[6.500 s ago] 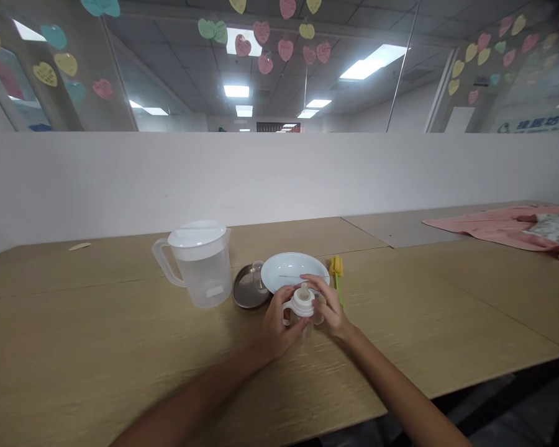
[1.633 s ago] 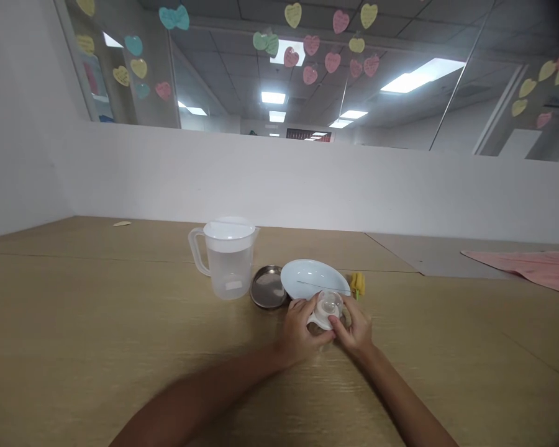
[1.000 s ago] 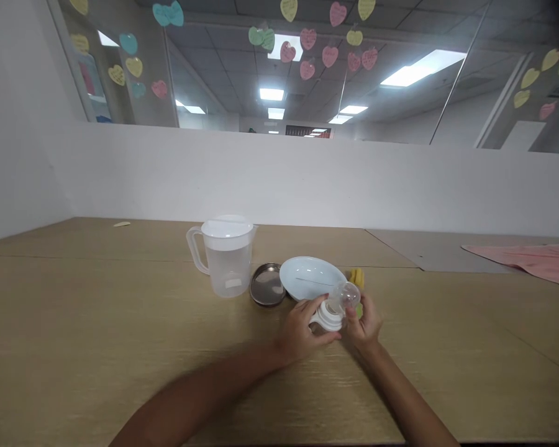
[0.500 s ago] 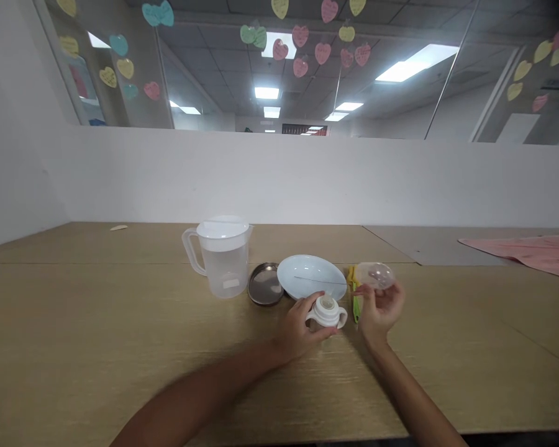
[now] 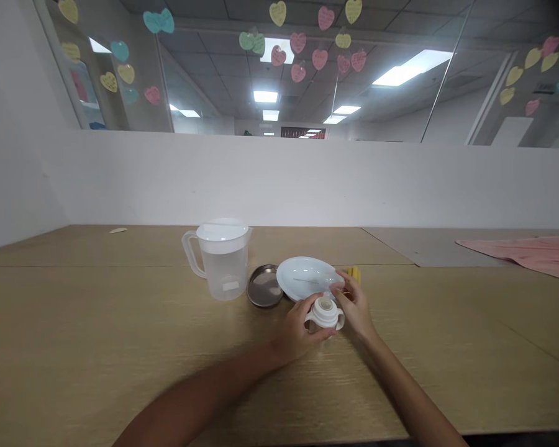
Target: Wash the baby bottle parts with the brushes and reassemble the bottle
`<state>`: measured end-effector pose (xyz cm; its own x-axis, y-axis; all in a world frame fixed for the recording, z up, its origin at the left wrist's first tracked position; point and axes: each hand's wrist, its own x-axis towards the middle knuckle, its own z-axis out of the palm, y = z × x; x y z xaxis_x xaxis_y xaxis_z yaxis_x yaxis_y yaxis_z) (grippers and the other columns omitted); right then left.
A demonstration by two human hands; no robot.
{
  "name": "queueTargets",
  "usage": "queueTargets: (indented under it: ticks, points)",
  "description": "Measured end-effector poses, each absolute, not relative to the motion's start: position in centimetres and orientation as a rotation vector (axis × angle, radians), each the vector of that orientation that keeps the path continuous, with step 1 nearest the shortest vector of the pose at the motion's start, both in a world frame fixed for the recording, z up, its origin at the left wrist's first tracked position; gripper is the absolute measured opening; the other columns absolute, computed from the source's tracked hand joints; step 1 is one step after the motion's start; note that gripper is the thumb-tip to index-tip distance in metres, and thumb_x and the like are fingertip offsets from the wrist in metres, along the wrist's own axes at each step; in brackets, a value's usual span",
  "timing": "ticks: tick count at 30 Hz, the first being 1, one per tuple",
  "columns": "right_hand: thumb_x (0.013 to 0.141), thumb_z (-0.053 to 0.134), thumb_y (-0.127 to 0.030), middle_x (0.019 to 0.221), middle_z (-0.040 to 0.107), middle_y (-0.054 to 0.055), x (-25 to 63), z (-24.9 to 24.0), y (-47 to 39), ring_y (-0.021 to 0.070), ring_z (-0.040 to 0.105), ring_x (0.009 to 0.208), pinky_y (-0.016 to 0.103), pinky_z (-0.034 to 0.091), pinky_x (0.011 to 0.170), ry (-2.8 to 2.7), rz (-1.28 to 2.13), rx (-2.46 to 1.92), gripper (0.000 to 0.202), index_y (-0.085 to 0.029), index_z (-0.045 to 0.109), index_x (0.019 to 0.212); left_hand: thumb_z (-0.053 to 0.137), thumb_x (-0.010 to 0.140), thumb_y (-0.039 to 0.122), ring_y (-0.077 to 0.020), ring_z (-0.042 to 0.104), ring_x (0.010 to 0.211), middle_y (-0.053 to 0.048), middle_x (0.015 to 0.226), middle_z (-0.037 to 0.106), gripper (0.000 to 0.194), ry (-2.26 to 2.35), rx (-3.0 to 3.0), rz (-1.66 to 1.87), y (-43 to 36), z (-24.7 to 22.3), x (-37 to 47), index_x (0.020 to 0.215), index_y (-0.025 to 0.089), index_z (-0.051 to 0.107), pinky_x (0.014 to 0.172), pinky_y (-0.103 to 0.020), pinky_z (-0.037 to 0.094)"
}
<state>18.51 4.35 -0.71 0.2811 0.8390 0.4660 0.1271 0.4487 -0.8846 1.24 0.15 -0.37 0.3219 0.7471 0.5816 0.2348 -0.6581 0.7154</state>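
A white two-handled bottle top [image 5: 325, 312] stands near the middle of the table, and my left hand [image 5: 300, 329] is wrapped round its left side. Just above and right of it is my right hand [image 5: 354, 305], its fingers pinched together over the rim of the white bowl [image 5: 302, 273]. A clear, see-through piece seems to be between those fingers, but it is hard to make out. Inside the bowl lies a thin dark stick or wire. Something yellow [image 5: 354, 274] shows behind my right hand.
A clear plastic jug [image 5: 226, 270] with a handle stands left of a round metal dish [image 5: 265, 286], which touches or nearly touches the bowl. Pink cloth [image 5: 531, 253] lies at the far right. A white wall [image 5: 279, 180] rises behind the table.
My right hand has moved left from the yellow and green thing to beside the white bottle top, bringing the clear piece along. My left hand keeps its hold.
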Motion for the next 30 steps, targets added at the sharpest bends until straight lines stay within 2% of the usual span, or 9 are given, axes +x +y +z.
queueTargets:
  ticks: [3,6,10,13,17,20,22,27,30]
  points:
    - [0.075,0.061,-0.042,0.077,0.065,0.005,18.7,-0.8,4.5,0.0179,0.058,0.068,0.032,0.048,0.062,-1.271,0.611,-1.049,0.034,-0.015,0.067,0.095,0.074,0.068,0.038,-0.0234,0.058,0.109,-0.008,0.122,0.060,0.068,0.881,2.094,1.302,0.1,-0.3,1.2,0.129,0.022,0.048,0.096,-0.037,0.046]
    - [0.078,0.057,-0.046,0.075,0.066,0.007,18.6,-0.8,4.4,0.0193,0.059,0.070,0.032,0.047,0.065,-1.316,0.606,-1.074,0.033,-0.015,0.069,0.082,0.074,0.069,0.039,-0.0236,0.058,0.109,-0.009,0.122,0.061,0.068,0.877,2.096,1.300,0.1,-0.2,1.2,0.129,0.022,0.049,0.097,-0.037,0.046]
    - [0.084,0.050,-0.049,0.068,0.062,0.005,18.4,-0.7,3.7,0.0177,0.056,0.065,0.031,0.045,0.062,-1.298,0.547,-1.044,0.039,-0.014,0.067,0.077,0.073,0.070,0.039,-0.0225,0.058,0.110,-0.008,0.123,0.060,0.067,0.846,2.081,1.294,0.1,-0.2,1.2,0.129,0.023,0.048,0.097,-0.036,0.046]
    - [0.088,0.043,-0.049,0.069,0.060,0.005,18.3,-0.6,2.9,0.0182,0.056,0.067,0.032,0.046,0.064,-1.374,0.469,-0.901,0.042,-0.015,0.066,0.083,0.073,0.070,0.040,-0.0223,0.057,0.111,-0.008,0.124,0.060,0.067,0.833,2.077,1.295,0.1,-0.3,1.2,0.129,0.021,0.048,0.098,-0.036,0.045]
    - [0.079,0.054,-0.052,0.081,0.060,0.004,17.6,-0.1,1.7,0.0196,0.055,0.076,0.033,0.046,0.070,-1.642,0.315,-0.817,0.036,-0.018,0.061,0.090,0.074,0.068,0.037,-0.0221,0.057,0.110,-0.007,0.122,0.060,0.067,0.850,2.096,1.324,0.2,-0.5,1.3,0.128,0.021,0.048,0.097,-0.034,0.046]
    - [0.071,0.065,-0.048,0.081,0.057,0.002,16.9,0.3,1.4,0.0179,0.054,0.075,0.030,0.045,0.068,-1.676,0.332,-0.844,0.034,-0.020,0.055,0.088,0.074,0.069,0.033,-0.0218,0.058,0.109,-0.006,0.121,0.061,0.064,0.897,2.118,1.344,0.3,-0.7,1.4,0.127,0.021,0.049,0.096,-0.033,0.046]
    - [0.069,0.069,-0.042,0.079,0.056,0.001,16.7,0.5,1.4,0.0164,0.054,0.072,0.028,0.045,0.067,-1.649,0.402,-0.858,0.031,-0.020,0.053,0.085,0.073,0.069,0.034,-0.0220,0.058,0.109,-0.006,0.121,0.061,0.065,0.918,2.126,1.339,0.4,-0.7,1.4,0.127,0.022,0.048,0.096,-0.034,0.046]
    - [0.063,0.076,-0.039,0.075,0.058,0.000,17.4,1.0,1.8,0.0166,0.056,0.073,0.027,0.046,0.067,-1.649,0.671,-0.839,0.032,-0.020,0.055,0.079,0.075,0.066,0.042,-0.0239,0.056,0.114,-0.009,0.130,0.056,0.082,0.966,2.151,1.280,0.5,-0.4,1.2,0.136,0.022,0.038,0.097,-0.036,0.046]
    - [0.061,0.078,-0.037,0.079,0.061,0.002,17.9,1.2,2.1,0.0176,0.059,0.077,0.028,0.048,0.070,-1.649,0.820,-0.808,0.032,-0.019,0.059,0.081,0.075,0.066,0.041,-0.0241,0.057,0.113,-0.009,0.129,0.057,0.082,0.945,2.157,1.251,0.5,0.0,0.9,0.137,0.022,0.038,0.096,-0.037,0.047]
